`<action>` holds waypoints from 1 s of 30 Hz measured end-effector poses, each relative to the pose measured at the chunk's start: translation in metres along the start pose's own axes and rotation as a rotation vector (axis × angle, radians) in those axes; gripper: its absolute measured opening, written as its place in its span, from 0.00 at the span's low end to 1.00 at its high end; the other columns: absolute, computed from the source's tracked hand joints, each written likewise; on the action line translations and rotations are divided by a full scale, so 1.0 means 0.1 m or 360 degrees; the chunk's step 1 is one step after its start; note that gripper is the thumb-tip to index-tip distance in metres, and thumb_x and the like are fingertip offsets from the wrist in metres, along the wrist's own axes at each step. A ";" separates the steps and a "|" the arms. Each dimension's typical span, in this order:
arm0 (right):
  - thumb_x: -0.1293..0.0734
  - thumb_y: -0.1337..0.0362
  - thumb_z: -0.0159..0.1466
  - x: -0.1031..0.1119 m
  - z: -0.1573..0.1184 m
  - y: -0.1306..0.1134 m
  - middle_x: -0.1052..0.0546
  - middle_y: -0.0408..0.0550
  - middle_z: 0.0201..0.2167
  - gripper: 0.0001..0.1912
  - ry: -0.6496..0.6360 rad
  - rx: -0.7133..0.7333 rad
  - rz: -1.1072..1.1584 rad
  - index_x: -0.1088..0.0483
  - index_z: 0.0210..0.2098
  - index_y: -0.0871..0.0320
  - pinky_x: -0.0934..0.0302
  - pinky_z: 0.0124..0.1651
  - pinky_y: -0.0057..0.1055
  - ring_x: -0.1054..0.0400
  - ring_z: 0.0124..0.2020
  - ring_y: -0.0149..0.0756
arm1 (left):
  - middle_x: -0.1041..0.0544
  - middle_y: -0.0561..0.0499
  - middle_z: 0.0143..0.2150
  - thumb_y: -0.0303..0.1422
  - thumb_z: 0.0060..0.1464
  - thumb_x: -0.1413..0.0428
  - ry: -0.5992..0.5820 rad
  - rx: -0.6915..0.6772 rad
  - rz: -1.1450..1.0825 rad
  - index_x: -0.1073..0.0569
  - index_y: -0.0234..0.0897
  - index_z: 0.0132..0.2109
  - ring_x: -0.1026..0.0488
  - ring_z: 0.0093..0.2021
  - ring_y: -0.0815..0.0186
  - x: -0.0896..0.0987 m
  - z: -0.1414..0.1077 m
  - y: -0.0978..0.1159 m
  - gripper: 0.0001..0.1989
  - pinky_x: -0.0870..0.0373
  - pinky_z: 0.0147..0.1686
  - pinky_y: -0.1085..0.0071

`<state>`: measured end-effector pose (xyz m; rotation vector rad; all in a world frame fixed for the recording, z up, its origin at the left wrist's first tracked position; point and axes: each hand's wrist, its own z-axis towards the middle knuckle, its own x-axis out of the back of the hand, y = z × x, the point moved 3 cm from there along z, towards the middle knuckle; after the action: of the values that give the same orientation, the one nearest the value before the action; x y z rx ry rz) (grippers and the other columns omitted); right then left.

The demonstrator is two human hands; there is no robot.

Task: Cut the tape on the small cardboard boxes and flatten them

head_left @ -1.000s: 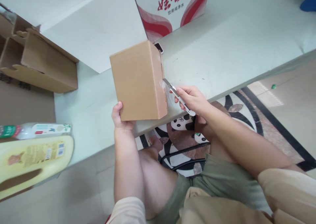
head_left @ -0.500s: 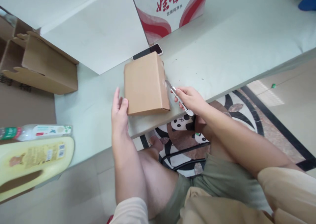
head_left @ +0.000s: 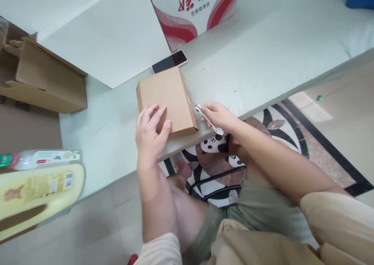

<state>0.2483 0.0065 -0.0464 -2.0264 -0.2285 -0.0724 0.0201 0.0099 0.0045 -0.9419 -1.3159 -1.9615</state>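
A plain brown cardboard box (head_left: pixel 163 91) lies near the front edge of the pale green table. My left hand (head_left: pixel 152 130) rests with spread fingers on the box's top, at its near left corner. In my right hand (head_left: pixel 214 115) is a utility knife (head_left: pixel 209 121) with a white handle, its blade end at the box's right side. Whether the tip has entered the cardboard is too small to tell. A dark-screened phone (head_left: pixel 170 61) lies just behind the box.
Behind stand a white box (head_left: pixel 108 35) and a white-and-red carton (head_left: pixel 201 23). Open brown cartons (head_left: pixel 52 76) are at the left. A clear bottle (head_left: pixel 46 159) and a yellow jug (head_left: pixel 43 191) lie at the near left. The table's front edge (head_left: pixel 280 93) runs diagonally.
My left hand has moved from beside the box onto its top. The box has shifted slightly left and nearer, uncovering more of the phone. The knife stays at its right side.
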 end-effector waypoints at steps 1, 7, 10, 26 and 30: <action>0.39 0.59 0.72 0.01 0.02 0.00 0.32 0.40 0.15 0.19 -0.0012 0.0011 -0.0042 0.33 0.26 0.57 0.45 0.18 0.25 0.40 0.14 0.26 | 0.27 0.48 0.64 0.46 0.62 0.45 0.0013 -0.0005 -0.0006 0.23 0.49 0.59 0.39 0.70 0.49 0.00 0.00 -0.02 0.21 0.45 0.71 0.49; 0.44 0.65 0.71 0.10 0.03 -0.07 0.34 0.40 0.13 0.20 -0.0106 0.0145 -0.0484 0.37 0.23 0.57 0.44 0.27 0.29 0.40 0.15 0.27 | 0.26 0.47 0.61 0.46 0.62 0.45 0.0088 -0.0035 -0.0004 0.22 0.48 0.57 0.35 0.67 0.51 -0.02 0.03 -0.04 0.20 0.44 0.71 0.50; 0.44 0.65 0.71 0.14 -0.01 -0.14 0.35 0.40 0.12 0.21 -0.0104 0.0280 -0.0665 0.40 0.21 0.56 0.47 0.30 0.30 0.41 0.17 0.27 | 0.26 0.45 0.61 0.46 0.62 0.44 0.0082 -0.0034 0.0004 0.22 0.47 0.57 0.35 0.67 0.50 -0.02 0.04 -0.05 0.20 0.43 0.70 0.49; 0.43 0.68 0.66 0.50 0.00 0.06 0.25 0.51 0.27 0.14 -0.0086 0.0375 -0.0809 0.29 0.28 0.58 0.46 0.35 0.33 0.36 0.28 0.36 | 0.31 0.37 0.60 0.52 0.61 0.49 -0.0258 0.0102 0.0433 0.29 0.45 0.61 0.39 0.67 0.42 0.00 0.16 0.13 0.27 0.46 0.69 0.41; 0.42 0.70 0.63 0.48 0.04 0.08 0.19 0.54 0.39 0.22 -0.0051 0.0419 -0.0659 0.26 0.54 0.60 0.38 0.43 0.35 0.28 0.39 0.42 | 0.31 0.36 0.55 0.55 0.50 0.39 -0.0235 0.0437 0.0575 0.26 0.44 0.50 0.40 0.65 0.32 -0.08 0.44 0.40 0.26 0.46 0.64 0.33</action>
<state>0.2965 0.0130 -0.0476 -1.6936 -0.6421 -0.2554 0.0659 0.0385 0.0307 -1.1131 -1.3449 -1.4225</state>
